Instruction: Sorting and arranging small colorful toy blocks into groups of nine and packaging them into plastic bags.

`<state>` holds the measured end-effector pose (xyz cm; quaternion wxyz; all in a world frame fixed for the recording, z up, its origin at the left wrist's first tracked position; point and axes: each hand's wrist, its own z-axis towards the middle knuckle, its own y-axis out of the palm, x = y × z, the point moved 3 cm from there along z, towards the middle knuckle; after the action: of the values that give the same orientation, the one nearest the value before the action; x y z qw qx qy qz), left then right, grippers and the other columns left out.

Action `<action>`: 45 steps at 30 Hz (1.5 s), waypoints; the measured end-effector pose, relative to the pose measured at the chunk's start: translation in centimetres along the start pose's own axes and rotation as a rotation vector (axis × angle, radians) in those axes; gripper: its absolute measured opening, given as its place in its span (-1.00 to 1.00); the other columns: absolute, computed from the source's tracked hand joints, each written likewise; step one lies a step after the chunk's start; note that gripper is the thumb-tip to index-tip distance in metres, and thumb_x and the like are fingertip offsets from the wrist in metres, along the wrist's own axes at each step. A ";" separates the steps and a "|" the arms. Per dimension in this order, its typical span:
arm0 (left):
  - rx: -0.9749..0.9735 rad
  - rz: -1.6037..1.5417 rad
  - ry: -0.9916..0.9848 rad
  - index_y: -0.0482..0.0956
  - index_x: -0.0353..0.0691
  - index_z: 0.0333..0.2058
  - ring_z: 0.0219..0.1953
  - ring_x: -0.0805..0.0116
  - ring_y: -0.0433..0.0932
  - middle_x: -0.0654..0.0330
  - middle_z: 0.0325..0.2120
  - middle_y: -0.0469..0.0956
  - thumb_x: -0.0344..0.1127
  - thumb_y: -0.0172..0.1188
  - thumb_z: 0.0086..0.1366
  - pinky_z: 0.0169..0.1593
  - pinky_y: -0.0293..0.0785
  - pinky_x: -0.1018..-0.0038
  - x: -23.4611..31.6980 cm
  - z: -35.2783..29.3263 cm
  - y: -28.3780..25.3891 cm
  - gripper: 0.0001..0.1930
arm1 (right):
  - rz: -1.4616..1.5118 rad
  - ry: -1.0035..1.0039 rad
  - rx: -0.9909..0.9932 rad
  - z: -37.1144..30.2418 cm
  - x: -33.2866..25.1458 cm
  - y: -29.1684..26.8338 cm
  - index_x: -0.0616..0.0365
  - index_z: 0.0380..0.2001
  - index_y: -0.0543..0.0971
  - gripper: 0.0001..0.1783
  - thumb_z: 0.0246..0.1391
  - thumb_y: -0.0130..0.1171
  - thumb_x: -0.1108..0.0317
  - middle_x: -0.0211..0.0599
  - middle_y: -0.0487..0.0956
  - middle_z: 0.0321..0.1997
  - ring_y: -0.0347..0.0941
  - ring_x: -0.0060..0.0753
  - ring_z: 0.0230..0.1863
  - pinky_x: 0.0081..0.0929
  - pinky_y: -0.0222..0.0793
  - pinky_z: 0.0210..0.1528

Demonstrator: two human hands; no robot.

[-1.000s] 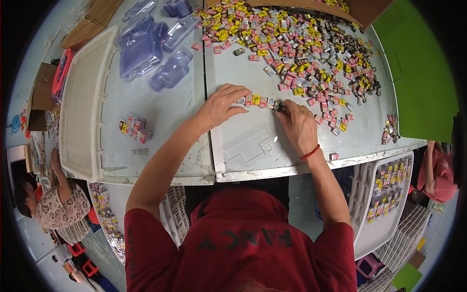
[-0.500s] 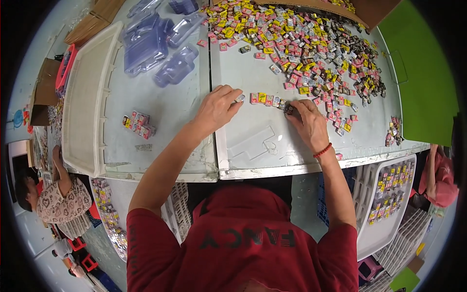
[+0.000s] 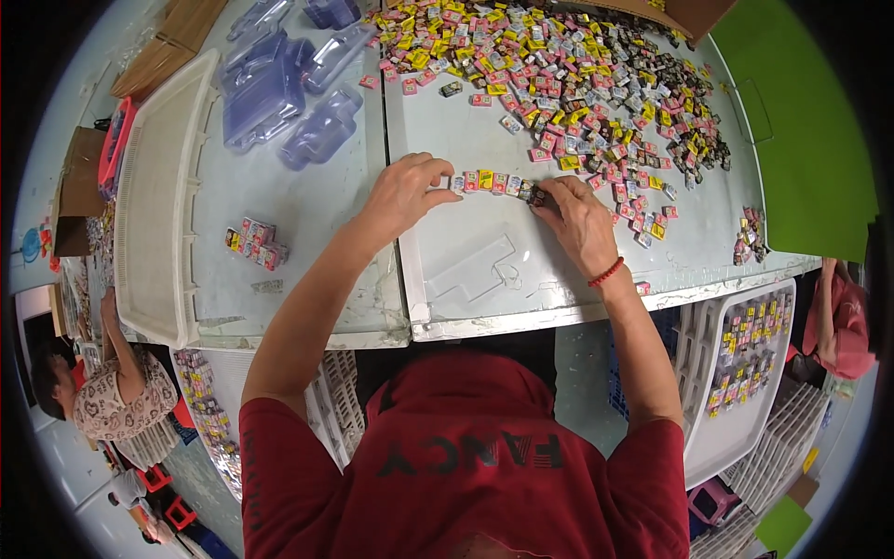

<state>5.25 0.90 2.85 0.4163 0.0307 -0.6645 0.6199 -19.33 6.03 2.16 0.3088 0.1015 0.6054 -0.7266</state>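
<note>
Change: compared with a second ago, the row of small packets (image 3: 494,183) between the hands is pressed tighter and straighter, and the left hand sits closer to its end; judged from that, the row is being squared up.
Left hand (image 3: 402,194): curled narrow, fingertips pinching the left end of the row, which lies on the pale grey tabletop (image 3: 317,214).
Row of small packets: pink, yellow and dark pieces edge to edge, held from both ends, just beyond a clear moulded tray (image 3: 475,270) lying flat nearer the person.
Right hand (image 3: 575,219): fingers bent and close together on the right end of the row; a red wrist band (image 3: 606,272) sits below it.
Far left of the left hand: a white plastic basket (image 3: 154,200) on its side.
Left of the left hand: a small cluster of packets (image 3: 256,242), well apart.
Beyond the left hand: a stack of clear bluish blister shells (image 3: 284,93).
Beyond the right hand: a loose heap of pink, yellow and black packets (image 3: 577,84).
Right of the right hand: a green sheet (image 3: 801,149), and lower down a white bin of sorted packets (image 3: 745,363).
</note>
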 end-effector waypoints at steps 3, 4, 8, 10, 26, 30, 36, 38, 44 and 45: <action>0.048 0.037 0.030 0.54 -0.27 -0.26 -0.30 0.16 0.51 0.14 -0.41 0.52 -0.24 0.40 -0.04 -0.23 0.45 0.31 0.0 -0.2 0.0 -0.62 | 0.020 -0.010 0.005 0.0 -0.2 -0.1 0.19 -0.10 0.50 -0.57 -0.10 0.33 0.39 -0.20 0.52 -0.12 0.53 -0.19 -0.32 -0.40 0.48 -0.28; 0.100 0.078 0.080 0.54 -0.26 -0.25 -0.27 0.15 0.51 0.15 -0.39 0.52 -0.23 0.40 -0.05 -0.21 0.45 0.31 0.0 -0.4 -0.1 -0.61 | 0.029 -0.012 0.006 0.1 -0.3 -0.2 0.18 -0.06 0.48 -0.53 -0.10 0.34 0.37 -0.19 0.50 -0.09 0.53 -0.21 -0.34 -0.40 0.48 -0.28; 0.182 0.032 0.147 0.54 -0.24 -0.23 -0.20 0.15 0.50 0.15 -0.32 0.51 -0.22 0.40 -0.04 -0.17 0.45 0.33 0.4 -0.7 -1.1 -0.60 | 0.023 0.007 0.009 -0.1 -0.1 -0.7 0.18 -0.02 0.46 -0.47 -0.11 0.36 0.33 -0.17 0.47 -0.05 0.51 -0.22 -0.37 -0.39 0.47 -0.30; 0.157 0.050 0.152 0.54 -0.23 -0.20 -0.16 0.13 0.49 0.13 -0.28 0.50 -0.22 0.38 -0.02 -0.14 0.46 0.36 0.3 -0.9 -1.5 -0.60 | -0.048 -0.031 0.054 -0.1 -0.2 -1.2 0.17 0.00 0.45 -0.44 -0.12 0.37 0.30 -0.15 0.47 -0.04 0.50 -0.23 -0.41 -0.39 0.47 -0.31; -0.088 0.021 0.330 0.49 -0.26 -0.15 0.08 0.04 0.31 0.17 0.06 0.37 -0.18 0.37 -0.08 0.09 0.27 0.20 5.9 -7.2 3.2 -0.50 | 0.144 0.092 0.026 -4.9 -5.3 0.1 0.17 -0.12 0.50 -0.64 -0.05 0.27 0.49 -0.18 0.51 -0.19 0.49 -0.27 -0.46 -0.44 0.43 -0.39; -0.110 -0.044 0.345 0.48 -0.25 -0.06 0.16 0.03 0.29 0.14 0.10 0.38 -0.17 0.37 -0.02 0.18 0.23 0.20 4.6 -6.8 2.7 -0.47 | 0.064 0.104 0.101 -4.3 -4.0 -1.2 0.17 -0.11 0.50 -0.62 -0.06 0.29 0.47 -0.16 0.51 -0.16 0.48 -0.27 -0.42 -0.44 0.44 -0.36; 0.115 0.027 0.079 0.45 -0.27 -0.03 0.02 0.07 0.37 0.11 0.01 0.41 -0.25 0.38 -0.01 0.08 0.35 0.30 0.4 -2.1 -0.2 -0.46 | -0.143 0.009 0.082 -1.4 -1.1 -2.4 0.20 0.01 0.41 -0.38 -0.14 0.38 0.23 -0.10 0.47 0.00 0.51 -0.01 -0.18 -0.28 0.49 -0.22; 0.098 0.029 0.115 0.44 -0.27 -0.02 0.02 0.08 0.37 0.08 -0.01 0.42 -0.27 0.36 0.00 0.08 0.35 0.31 0.3 -1.0 0.4 -0.46 | -0.175 0.030 -0.010 -0.3 -1.4 -1.2 0.19 0.02 0.40 -0.37 -0.12 0.36 0.17 -0.10 0.46 0.01 0.52 -0.04 -0.19 -0.30 0.49 -0.22; 0.030 -0.035 0.188 0.45 -0.26 -0.02 -0.04 0.10 0.41 0.09 -0.05 0.46 -0.30 0.32 0.03 0.07 0.35 0.30 0.5 0.7 1.6 -0.50 | -0.143 -0.051 -0.051 1.3 -1.7 0.7 0.09 0.03 0.41 -0.50 0.01 0.24 0.25 -0.26 0.47 -0.09 0.53 -0.16 -0.28 -0.31 0.48 -0.32; 0.016 -0.033 0.201 0.45 -0.25 -0.02 -0.05 0.11 0.42 0.10 -0.05 0.47 -0.31 0.32 0.04 0.07 0.35 0.30 0.5 0.8 1.7 -0.51 | -0.151 -0.068 -0.065 1.5 -1.8 0.8 0.09 0.03 0.42 -0.52 0.01 0.23 0.26 -0.27 0.47 -0.09 0.53 -0.17 -0.28 -0.32 0.48 -0.31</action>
<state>3.54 0.83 1.94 0.4909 -0.0173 -0.6139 0.6180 -17.10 5.16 2.83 0.2767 0.0210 0.6236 -0.7309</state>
